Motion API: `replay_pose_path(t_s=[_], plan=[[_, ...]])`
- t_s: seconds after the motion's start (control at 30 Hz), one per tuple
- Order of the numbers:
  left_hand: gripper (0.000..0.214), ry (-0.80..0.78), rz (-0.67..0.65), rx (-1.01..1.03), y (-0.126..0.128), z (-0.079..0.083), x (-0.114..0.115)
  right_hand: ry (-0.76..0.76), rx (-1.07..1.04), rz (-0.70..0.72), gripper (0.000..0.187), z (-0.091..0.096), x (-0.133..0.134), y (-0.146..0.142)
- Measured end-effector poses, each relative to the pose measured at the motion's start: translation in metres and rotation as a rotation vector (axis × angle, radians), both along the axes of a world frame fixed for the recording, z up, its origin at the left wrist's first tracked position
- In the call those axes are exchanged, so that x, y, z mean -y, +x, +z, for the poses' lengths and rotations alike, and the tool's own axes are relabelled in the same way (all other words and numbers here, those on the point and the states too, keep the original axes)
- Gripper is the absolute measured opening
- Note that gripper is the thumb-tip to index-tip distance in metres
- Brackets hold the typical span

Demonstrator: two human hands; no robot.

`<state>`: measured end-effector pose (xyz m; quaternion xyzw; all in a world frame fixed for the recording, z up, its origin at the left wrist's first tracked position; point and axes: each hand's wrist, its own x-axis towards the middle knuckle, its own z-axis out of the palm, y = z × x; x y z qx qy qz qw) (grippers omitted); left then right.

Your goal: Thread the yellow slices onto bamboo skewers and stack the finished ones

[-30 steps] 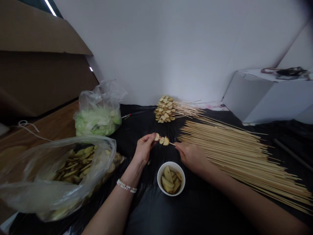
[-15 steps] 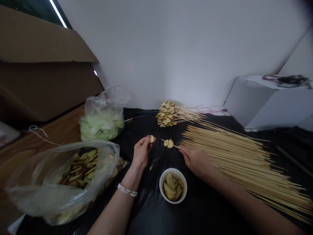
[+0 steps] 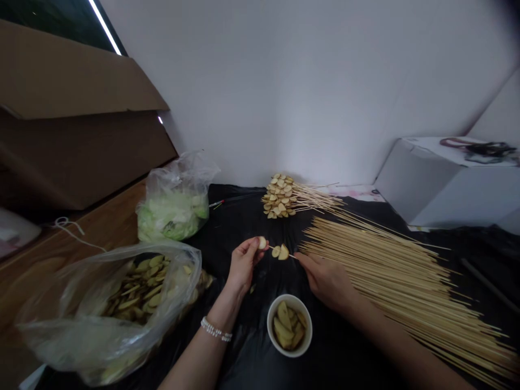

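Observation:
My left hand pinches a pale potato slice right at the tip of a thin wooden skewer. Whether the tip has pierced that slice is too small to tell. Two more potato slices sit threaded on the skewer between my hands. The skewer's other end is gripped by my right hand, fingers closed around it. Below them stands a white bowl of potato slices. Behind lies a pile of filled skewers, slices to the left and sticks to the right.
Bare skewers are spread across the right side. On the left, an open plastic bag holds more potato slices, with a bag of leafy greens behind it. A white box stands back right, a cardboard box back left.
My left hand has moved right, bringing its potato slice to the skewer tip. The right hand still holds the skewer. The whole view has shifted slightly downward.

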<state>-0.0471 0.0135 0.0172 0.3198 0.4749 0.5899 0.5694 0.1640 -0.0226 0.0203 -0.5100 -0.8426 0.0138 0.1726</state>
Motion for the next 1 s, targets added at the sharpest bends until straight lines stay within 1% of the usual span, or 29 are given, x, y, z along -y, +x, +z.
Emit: replay_pose_path(t_s=[0.13,0.33,0.5,0.6,0.73,0.83,1.0], plan=[[0.032,0.003,-0.020,-0.035,0.001,-0.003,0.001,0.026,0.024,-0.025,0.040,-0.003,0.000,0.000],[0.032,0.003,-0.018,-0.069,0.001,-0.005,0.001,0.017,0.050,-0.020,0.042,-0.005,0.000,-0.001],[0.037,0.029,-0.009,-0.177,0.001,-0.005,0.002,0.007,0.054,-0.032,0.042,-0.004,0.002,-0.002],[0.037,0.061,0.000,-0.246,0.001,-0.006,0.001,0.019,0.110,-0.034,0.044,-0.003,0.004,-0.003],[0.031,0.103,0.040,-0.308,0.005,-0.005,0.002,0.023,0.203,-0.045,0.051,-0.002,0.008,-0.007],[0.030,0.117,0.037,-0.312,0.007,-0.004,0.003,0.008,0.207,-0.051,0.052,-0.002,0.011,-0.008],[0.029,0.065,-0.039,-0.212,0.004,-0.005,0.003,0.012,0.152,-0.035,0.049,-0.004,0.010,-0.007]])
